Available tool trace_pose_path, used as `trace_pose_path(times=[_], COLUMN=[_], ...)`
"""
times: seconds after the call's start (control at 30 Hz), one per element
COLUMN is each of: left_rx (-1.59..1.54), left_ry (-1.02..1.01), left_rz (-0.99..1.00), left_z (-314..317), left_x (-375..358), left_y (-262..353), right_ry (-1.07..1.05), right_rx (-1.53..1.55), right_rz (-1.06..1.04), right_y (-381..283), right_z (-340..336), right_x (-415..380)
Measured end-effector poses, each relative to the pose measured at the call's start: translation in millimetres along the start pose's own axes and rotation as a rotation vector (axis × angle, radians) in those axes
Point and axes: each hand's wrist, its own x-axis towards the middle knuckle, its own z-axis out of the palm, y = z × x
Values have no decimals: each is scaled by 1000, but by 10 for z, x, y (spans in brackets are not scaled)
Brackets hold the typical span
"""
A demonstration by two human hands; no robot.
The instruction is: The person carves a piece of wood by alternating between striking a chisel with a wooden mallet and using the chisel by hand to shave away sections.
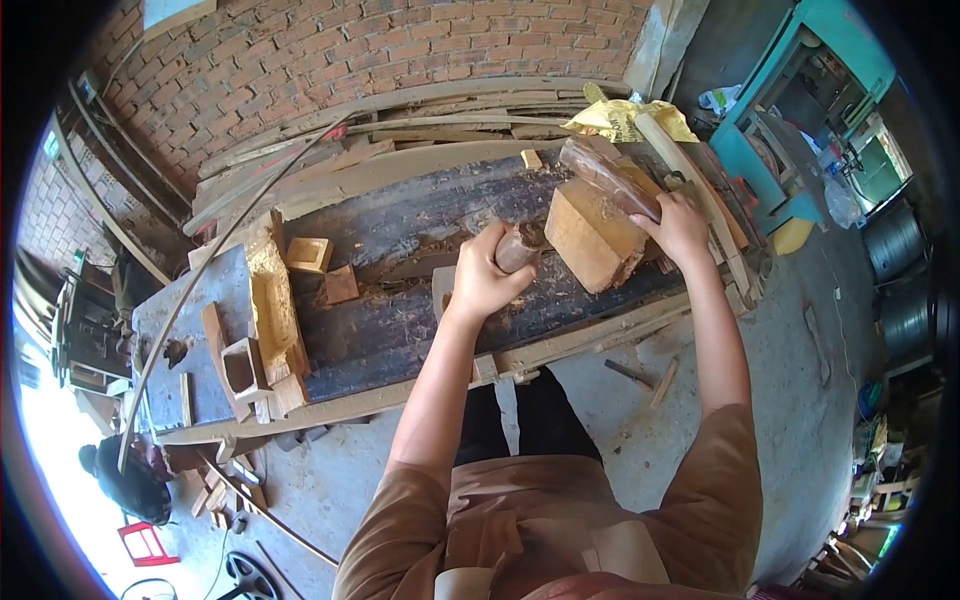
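Observation:
My left hand (pixel 484 278) is wrapped round the thick wooden handle of a chisel (pixel 519 250), whose worn, dark top end points up; its lower part is hidden by the hand and the view from above. In my right hand (pixel 680 230) is the narrow end of a club-like wooden mallet (pixel 608 175), its thick end pointing to the far left. The mallet lies across the view over a large squared wood block (pixel 590 235) with a rough front corner. This block stands on the dark workbench (pixel 400 320), just right of my left hand.
On the bench's left side are a long hollowed wood piece (pixel 270 295), a square box-like piece (pixel 243 370) and a small recessed block (pixel 309 254). Long planks (pixel 430 125) line the brick wall. A yellow sack (pixel 640 120) lies at the back right. Offcuts (pixel 630 375) lie on the floor.

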Motion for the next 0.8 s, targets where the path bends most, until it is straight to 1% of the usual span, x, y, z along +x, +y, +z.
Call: trace_pose_path(times=[0.03, 0.1, 0.13, 0.2, 0.27, 0.33, 0.4, 0.43, 0.47, 0.5, 0.53, 0.57, 0.6, 0.63, 0.7, 0.73, 0.8], left_rx=[-28, -23, -16, -14, -6, -21, 20, 10, 0, -89, -123, -87, -52, -54, 287, 293, 447], left_ry=[-1, -4, -11, -8, -9, -41, -24, 17, 55, -97, -74, -143, -211, -209, -203, -203, -247], left_rz=[7, 18, 18, 8, -3, -50, -23, 42, 107, 37, 11, -69, -149, -158, -109, -116, -233], left_z=[7, 7, 8, 17, 7, -44, -21, 29, 50, -13, -37, -95, -172, -223, -324, -381, -457], left_x=[2, 20, 15, 5, -5, 1, 0, 1, 1, -5, -6, -40, -93, -172, -362, -475, -739], left_y=[2, 44, 59, 48, 40, 49, 47, 2, -47, -117, -94, -67, -33, -57, -180, -247, -374], right_ry=[6, 249, 195, 103, 116, 173, 133, 235, 229, 92, -44, 89, 81, 106, 126, 122, 161], right_rx=[-1, 175, 374, 998, 1022, 1045, 1043, 1080, 1088, 1117, 1139, 1228, 1229, 1292, 1396, 1441, 1509], right_rz=[1, -46, -123, -416, -678, -919, -960, -1011, -1010, -906, -801, -785, -783, -714, -586, -580, -536], right_y=[-32, -197, -316, -639, -954, -1254, -1464, -1579, -1607, -1625, -1643, -1693, -1696, -1697, -1704, -1691, -1699], right_z=[-36, -200, -329, -539, -633, -529, -475, -471, -444, -401, -388, -395, -370, -326, -293, -276, -241], right_x=[-15, -87, -135, -265, -340, -301, -304, -320, -319, -312, -319, -372, -397, -421, -466, -466, -482])
